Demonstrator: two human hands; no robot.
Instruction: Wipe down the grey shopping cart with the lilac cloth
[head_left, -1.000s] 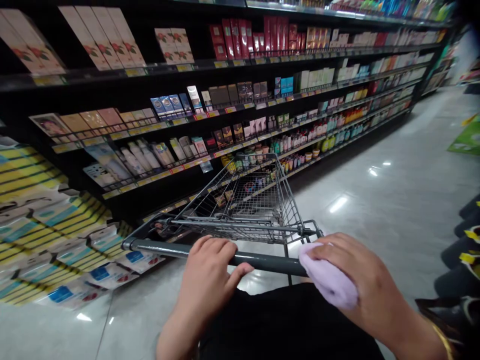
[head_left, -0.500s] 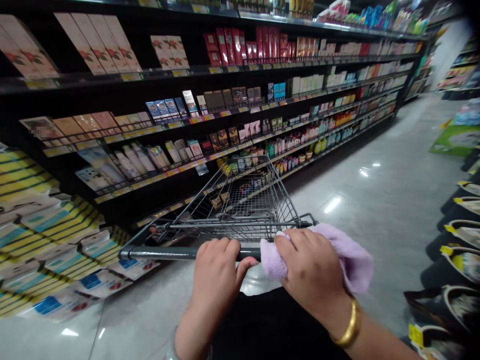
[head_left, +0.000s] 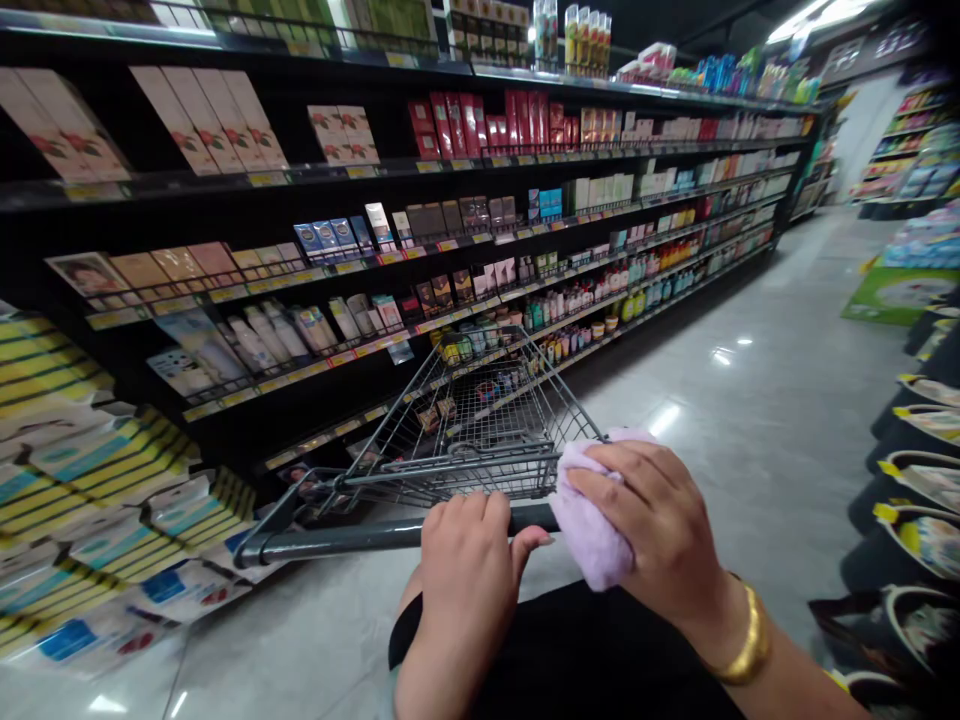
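Observation:
A wire shopping cart [head_left: 480, 410] stands in front of me, its basket pointing toward the shelves. My left hand [head_left: 472, 565] is closed around the middle of the dark cart handle [head_left: 337, 538], thumb lying along the bar. A bunched lilac cloth [head_left: 596, 525] is gripped in my right hand [head_left: 667, 520], at the right part of the handle. The cloth hides that end of the bar, and my right fingers curl over its top. A gold bangle circles my right wrist.
Shelves [head_left: 420, 255] of boxed and bottled goods run along the left and ahead. Yellow-striped packages [head_left: 112, 500] are stacked at lower left. Dark bins [head_left: 911, 470] line the right side, near a green display box [head_left: 889, 290]. Grey shiny floor [head_left: 720, 400] lies between.
My right hand has shifted right and its cloth is bunched tighter, no longer trailing out to the right. The left hand stays on the handle. The view has tilted up slightly.

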